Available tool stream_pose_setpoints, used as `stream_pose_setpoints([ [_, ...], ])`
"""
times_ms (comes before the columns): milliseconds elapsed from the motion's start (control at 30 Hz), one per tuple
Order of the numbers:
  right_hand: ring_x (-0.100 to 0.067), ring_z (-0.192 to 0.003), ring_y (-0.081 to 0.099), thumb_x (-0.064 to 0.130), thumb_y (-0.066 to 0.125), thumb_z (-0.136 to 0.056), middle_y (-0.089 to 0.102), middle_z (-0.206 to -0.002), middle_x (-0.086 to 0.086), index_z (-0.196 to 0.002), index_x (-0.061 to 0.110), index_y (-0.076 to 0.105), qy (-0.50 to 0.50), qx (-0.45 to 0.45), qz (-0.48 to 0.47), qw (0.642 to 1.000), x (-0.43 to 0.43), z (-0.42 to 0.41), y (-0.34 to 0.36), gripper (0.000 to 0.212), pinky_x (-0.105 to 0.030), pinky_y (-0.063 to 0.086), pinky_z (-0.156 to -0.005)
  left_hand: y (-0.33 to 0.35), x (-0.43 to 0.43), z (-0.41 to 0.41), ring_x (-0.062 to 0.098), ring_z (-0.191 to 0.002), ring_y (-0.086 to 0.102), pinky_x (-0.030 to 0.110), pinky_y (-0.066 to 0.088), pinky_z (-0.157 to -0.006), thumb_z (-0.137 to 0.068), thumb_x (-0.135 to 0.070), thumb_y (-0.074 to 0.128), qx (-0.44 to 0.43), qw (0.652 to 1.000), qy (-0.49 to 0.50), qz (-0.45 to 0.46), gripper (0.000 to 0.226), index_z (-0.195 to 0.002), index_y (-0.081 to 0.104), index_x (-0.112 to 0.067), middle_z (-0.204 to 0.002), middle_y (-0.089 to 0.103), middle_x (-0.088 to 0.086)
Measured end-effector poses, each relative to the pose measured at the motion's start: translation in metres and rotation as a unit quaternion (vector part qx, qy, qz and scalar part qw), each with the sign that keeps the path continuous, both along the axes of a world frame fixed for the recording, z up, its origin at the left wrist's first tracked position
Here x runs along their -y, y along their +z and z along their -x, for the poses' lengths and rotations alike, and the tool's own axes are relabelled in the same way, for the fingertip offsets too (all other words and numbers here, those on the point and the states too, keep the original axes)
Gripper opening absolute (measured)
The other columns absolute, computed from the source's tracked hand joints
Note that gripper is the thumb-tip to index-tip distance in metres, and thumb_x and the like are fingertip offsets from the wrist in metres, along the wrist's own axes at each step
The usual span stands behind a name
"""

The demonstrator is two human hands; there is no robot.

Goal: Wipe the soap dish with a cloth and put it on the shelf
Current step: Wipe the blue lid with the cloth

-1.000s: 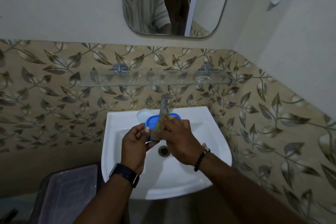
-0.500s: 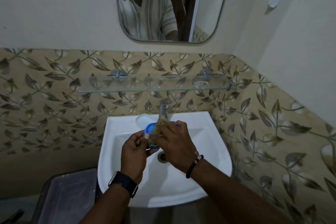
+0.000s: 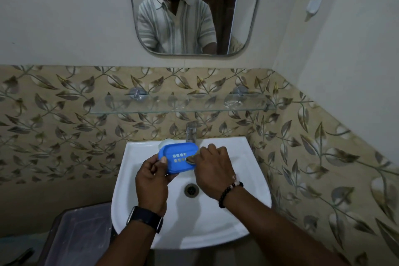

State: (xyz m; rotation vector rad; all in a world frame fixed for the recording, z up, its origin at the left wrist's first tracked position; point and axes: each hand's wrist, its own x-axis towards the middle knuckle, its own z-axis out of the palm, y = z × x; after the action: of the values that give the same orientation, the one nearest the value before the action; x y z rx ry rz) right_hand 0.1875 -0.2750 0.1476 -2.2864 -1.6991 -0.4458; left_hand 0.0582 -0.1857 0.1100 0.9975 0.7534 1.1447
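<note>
A blue soap dish [image 3: 176,153] with a grid of drain slots is held over the white sink [image 3: 244,218]. My left hand [image 3: 152,181] grips the dish's left end, thumb on its rim. My right hand [image 3: 212,170] is shut on a small brownish cloth [image 3: 191,159], pressing it against the right end of the dish's inside. Only a corner of the cloth shows under my fingers. The glass shelf [image 3: 177,104] hangs on the tiled wall above the tap.
A chrome tap [image 3: 191,130] stands at the sink's back, with a pale soap bar [image 3: 166,142] beside it behind the dish. A clear object [image 3: 232,103] lies on the shelf's right. A mirror [image 3: 244,6] is above; a grey bin [image 3: 79,235] stands lower left.
The view has tilted up, showing more of the mirror. My right hand has slid the cloth toward the dish's right end, uncovering the slotted inside.
</note>
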Motion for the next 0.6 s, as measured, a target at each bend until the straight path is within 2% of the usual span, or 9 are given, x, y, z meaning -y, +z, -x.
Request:
stream_pose_setpoints([
  [100,-0.025,-0.085,0.053,0.018,0.05,-0.08,0.059,-0.083,0.0,-0.095,0.022,0.07,0.006,-0.088,-0.007,0.996,0.005,0.016,-0.006,0.025,-0.036,0.029,-0.07,-0.002,0.008,-0.003,0.015,-0.083,0.076,0.028,0.063,-0.067,-0.1,-0.01,0.058,-0.003,1.0,-0.004,0.007,0.024,-0.12,0.064,0.002,-0.106,0.073,0.018],
  [167,-0.021,-0.084,0.05,0.017,0.048,-0.078,0.053,-0.08,0.008,-0.098,0.029,0.068,0.045,-0.111,-0.018,0.993,0.007,0.025,-0.008,0.031,-0.033,0.024,-0.07,-0.002,0.015,-0.003,0.017,-0.084,0.076,0.029,0.064,-0.068,-0.1,-0.011,0.058,-0.004,1.0,-0.016,0.01,0.022,-0.118,0.065,-0.001,-0.105,0.074,0.018],
  [233,-0.019,-0.086,0.047,0.018,0.049,-0.08,0.053,-0.083,0.009,-0.106,0.032,0.066,0.066,-0.057,-0.025,0.996,0.008,0.021,-0.007,0.034,-0.033,0.023,-0.068,0.0,0.02,-0.002,0.019,-0.087,0.077,0.031,0.064,-0.07,-0.099,-0.012,0.058,-0.004,1.0,-0.031,0.006,0.019,-0.115,0.067,-0.004,-0.102,0.077,0.014],
  [300,-0.019,-0.087,0.045,0.02,0.055,-0.081,0.055,-0.088,0.006,-0.11,0.031,0.066,0.044,0.003,-0.044,0.998,0.01,0.004,-0.004,0.033,-0.036,0.029,-0.07,0.002,0.023,0.0,0.021,-0.091,0.077,0.032,0.064,-0.07,-0.099,-0.012,0.059,-0.011,0.999,-0.044,-0.006,0.018,-0.114,0.067,-0.007,-0.099,0.079,0.008],
  [367,-0.023,-0.086,0.047,0.022,0.06,-0.083,0.056,-0.088,0.002,-0.107,0.028,0.066,-0.011,0.038,-0.057,0.998,0.013,-0.015,0.0,0.026,-0.038,0.035,-0.073,0.001,0.025,0.003,0.022,-0.092,0.076,0.033,0.064,-0.07,-0.098,-0.013,0.061,-0.017,0.999,-0.04,-0.008,0.017,-0.113,0.067,-0.008,-0.099,0.079,0.006],
  [467,-0.024,-0.079,0.047,0.023,0.065,-0.082,0.055,-0.082,0.001,-0.101,0.025,0.064,-0.055,0.047,-0.065,0.995,0.017,-0.02,-0.001,0.019,-0.039,0.034,-0.07,-0.001,0.026,0.006,0.022,-0.091,0.076,0.035,0.064,-0.07,-0.098,-0.014,0.061,-0.009,1.0,-0.024,0.011,0.019,-0.113,0.067,-0.005,-0.102,0.077,0.013],
  [533,-0.022,-0.075,0.048,0.024,0.06,-0.083,0.056,-0.078,0.003,-0.09,0.026,0.065,-0.043,-0.001,-0.095,0.995,0.017,-0.004,-0.003,0.008,-0.037,0.031,-0.068,-0.002,0.026,0.005,0.02,-0.09,0.076,0.033,0.063,-0.07,-0.098,-0.013,0.061,0.0,0.999,-0.023,0.022,0.017,-0.111,0.068,-0.007,-0.102,0.078,0.011],
  [600,-0.021,-0.078,0.052,0.02,0.053,-0.082,0.059,-0.077,0.005,-0.084,0.027,0.066,-0.014,-0.067,-0.102,0.992,0.017,0.021,-0.005,0.015,-0.035,0.031,-0.068,-0.001,0.027,0.002,0.019,-0.089,0.077,0.031,0.062,-0.07,-0.098,-0.014,0.06,-0.005,0.999,-0.034,0.02,0.017,-0.112,0.069,-0.009,-0.1,0.079,0.009],
])
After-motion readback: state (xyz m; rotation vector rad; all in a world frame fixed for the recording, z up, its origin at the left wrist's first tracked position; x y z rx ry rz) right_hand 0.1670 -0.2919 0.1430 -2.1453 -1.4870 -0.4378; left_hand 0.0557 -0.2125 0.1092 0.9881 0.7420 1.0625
